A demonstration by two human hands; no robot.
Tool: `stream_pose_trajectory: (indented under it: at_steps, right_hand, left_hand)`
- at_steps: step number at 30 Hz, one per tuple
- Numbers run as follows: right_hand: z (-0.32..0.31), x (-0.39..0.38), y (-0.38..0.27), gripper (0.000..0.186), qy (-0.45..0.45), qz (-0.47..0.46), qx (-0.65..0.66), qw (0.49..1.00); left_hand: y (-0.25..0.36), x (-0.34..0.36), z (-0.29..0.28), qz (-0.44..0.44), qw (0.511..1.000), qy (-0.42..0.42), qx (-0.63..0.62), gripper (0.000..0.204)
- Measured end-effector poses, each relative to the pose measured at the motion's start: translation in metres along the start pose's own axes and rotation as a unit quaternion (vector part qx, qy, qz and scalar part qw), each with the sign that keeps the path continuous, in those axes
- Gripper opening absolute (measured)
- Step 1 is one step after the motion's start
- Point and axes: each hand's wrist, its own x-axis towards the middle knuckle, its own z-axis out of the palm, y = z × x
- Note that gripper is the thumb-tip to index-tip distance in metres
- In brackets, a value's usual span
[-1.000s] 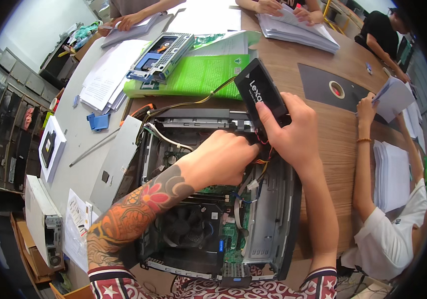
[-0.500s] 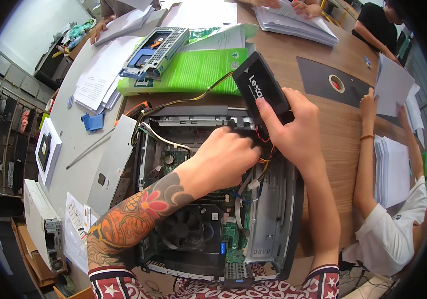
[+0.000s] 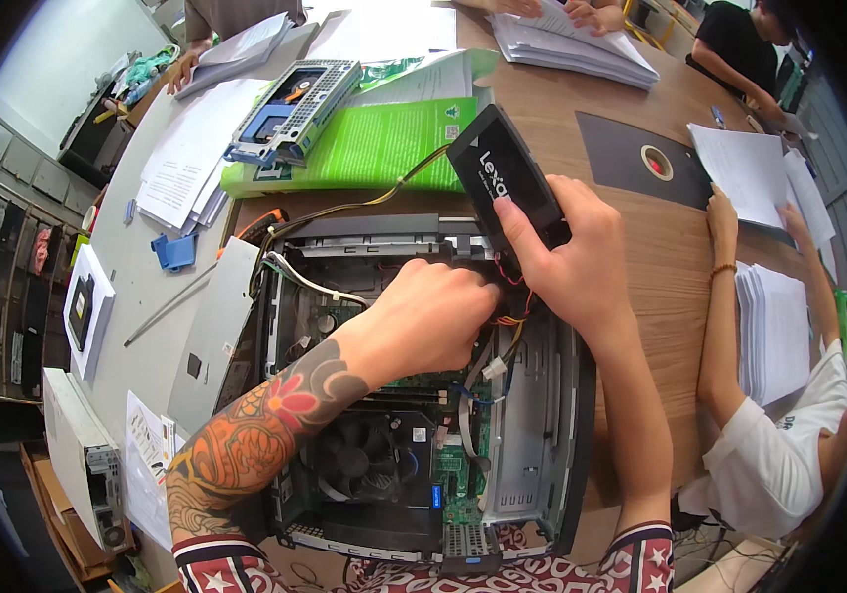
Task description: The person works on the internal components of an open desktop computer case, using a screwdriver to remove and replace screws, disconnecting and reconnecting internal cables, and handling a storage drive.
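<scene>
My right hand [image 3: 587, 259] grips a flat black solid-state drive [image 3: 499, 176] above the far right corner of the open computer case [image 3: 562, 435]. Its thumb lies on the drive's labelled face. Black, yellow and red cables [image 3: 514, 320] run below it into the case. Inside the case, near its far edge, my left hand [image 3: 433, 316] is closed with knuckles up; its fingertips and whatever they hold are hidden. Under my left wrist lie the green circuit board [image 3: 455, 484] and the black cooling fan [image 3: 356, 450]. A cable [image 3: 384, 193] arcs from behind the drive to the case's far left.
Beyond the case lie a green package [image 3: 374, 143] and a metal drive cage [image 3: 290, 111]. A metal side panel [image 3: 214, 331], a long screwdriver [image 3: 171, 306] and a blue plastic piece [image 3: 175, 253] are on the left. A tape roll [image 3: 656, 163] and other people's papers [image 3: 771, 326] are right.
The view has shifted slightly. Both my hands keep nearly the same pose, the right one still holding the drive. At the right, a co-worker's raised sheets have come down toward the table.
</scene>
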Motion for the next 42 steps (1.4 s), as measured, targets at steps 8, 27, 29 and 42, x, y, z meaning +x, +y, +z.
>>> stream_pose_trajectory:
  at_steps: [8,27,29,42]
  right_hand:
    - [0.0,-0.0002,0.0005,0.026,-0.002,0.003,-0.006,1.0]
    - [-0.001,0.0002,-0.0017,0.023,0.006,0.004,0.001,1.0]
    - [-0.0032,0.0,-0.0029,0.023,-0.004,0.01,0.0,1.0]
    - [0.0001,-0.002,-0.0046,0.02,-0.008,0.019,0.0,1.0]
  left_hand:
    - [0.0027,0.0007,-0.0021,0.004,1.0,0.013,0.003,0.013]
    - [0.0051,0.0005,0.0017,0.036,0.998,0.055,0.009,0.021]
    - [0.0051,0.0016,0.0039,0.045,0.997,0.055,0.024,0.023]
    - [0.0069,-0.0024,0.0059,0.016,1.0,0.026,0.005,0.024]
